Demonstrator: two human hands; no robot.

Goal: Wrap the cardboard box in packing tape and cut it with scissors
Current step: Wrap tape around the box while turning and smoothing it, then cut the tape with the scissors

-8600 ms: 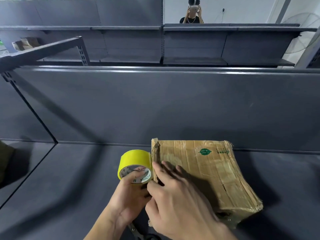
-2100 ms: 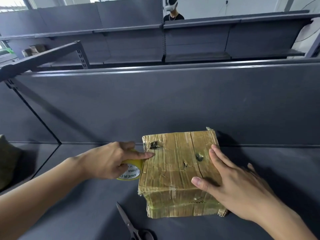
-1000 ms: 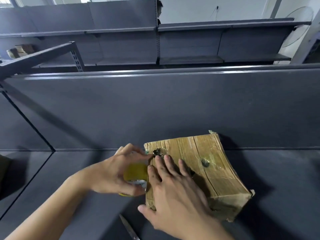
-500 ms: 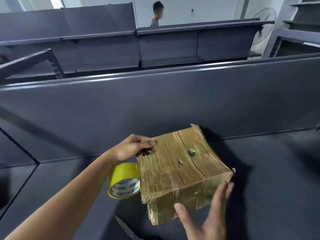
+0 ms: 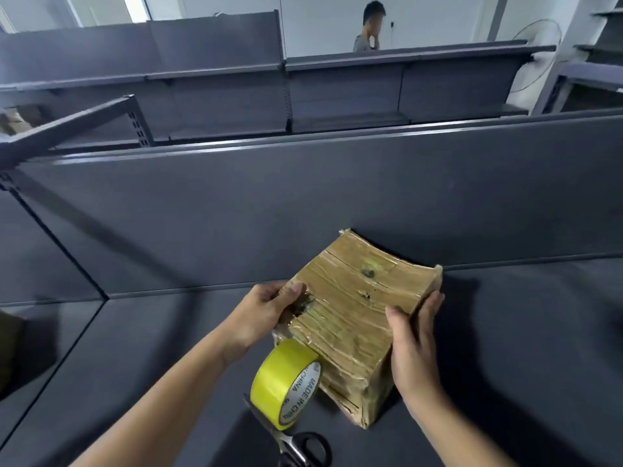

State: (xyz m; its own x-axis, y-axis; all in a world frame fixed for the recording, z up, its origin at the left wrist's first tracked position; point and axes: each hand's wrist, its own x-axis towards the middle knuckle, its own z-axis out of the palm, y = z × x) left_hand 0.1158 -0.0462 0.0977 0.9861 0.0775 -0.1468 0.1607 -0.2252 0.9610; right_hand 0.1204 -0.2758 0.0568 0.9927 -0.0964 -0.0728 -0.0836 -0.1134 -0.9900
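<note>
Here, at the far left, a few small brown boxes (image 5: pixel 13 121) sit blurred on the grey shelving (image 5: pixel 215 96) that runs across the background behind the tall back panel (image 5: pixel 236 210). In front of that panel lies the dark desk (image 5: pixel 141 358), and over it your left hand (image 5: pixel 266 311) grasps the near left corner of the cardboard box (image 5: pixel 357 318), thumb laid on its top face just beside a ragged hole, the other fingers curled round the edge beneath. Below that hand the yellow tape roll (image 5: pixel 286 382) stands on edge against the box's lower left face, its printed core turned toward you; whether it hangs from the box or rests on the desk you cannot tell. Just below the roll the scissors (image 5: pixel 296 446) lie on the desk, black handles nearest you, the blades running up behind the roll. The box itself, covered in glossy tape and creased along its faces, is tilted between your two hands with one corner pointing down at the desk, close in front of the back panel. Far behind, above the shelving, a person (image 5: pixel 367 32) stands. Your right hand (image 5: pixel 414 348) clasps the box's right side, thumb on the top face and fingers wrapped round the far edge. A fan (image 5: pixel 536 62) stands at the upper right.
</note>
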